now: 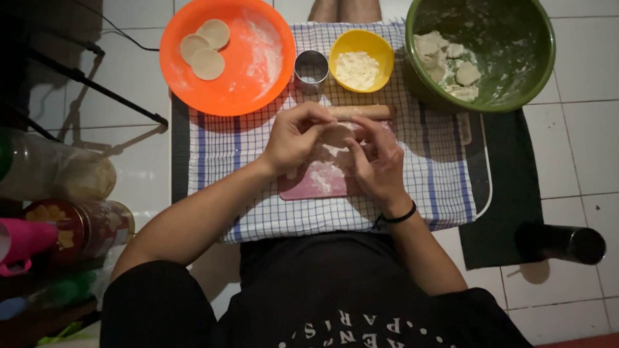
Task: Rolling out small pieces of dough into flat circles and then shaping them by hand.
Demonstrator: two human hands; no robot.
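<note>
1. Underfoot, lying on white floor tiles (574, 161): a blue-checked cloth (219, 148) over a dark mat (509, 187), lit dimly, with a pink board (316, 183) resting at the middle of the cloth.
2. Sitting between the two hands above that board: a small round of pale dough (336, 134). Left hand (293, 138) curling around its left edge, fingers pinching it; right hand (380, 161), wearing a dark wristband, gripping the right edge with fingertips pressing in.
3. Standing far left: jars and bottles (71, 206) crowding the edge, partly blurred.
4. Resting beyond the hands, left to right: an orange plate (258, 84) carrying three flat dough discs (206, 48); a metal ring cutter (311, 69); a yellow bowl (361, 45) of flour; a green bowl (535, 71) holding dough scraps.
5. Lying just behind the fingers: a wooden rolling pin (367, 112), partly hidden.
6. Lying far right: a dark cylinder (561, 243).
</note>
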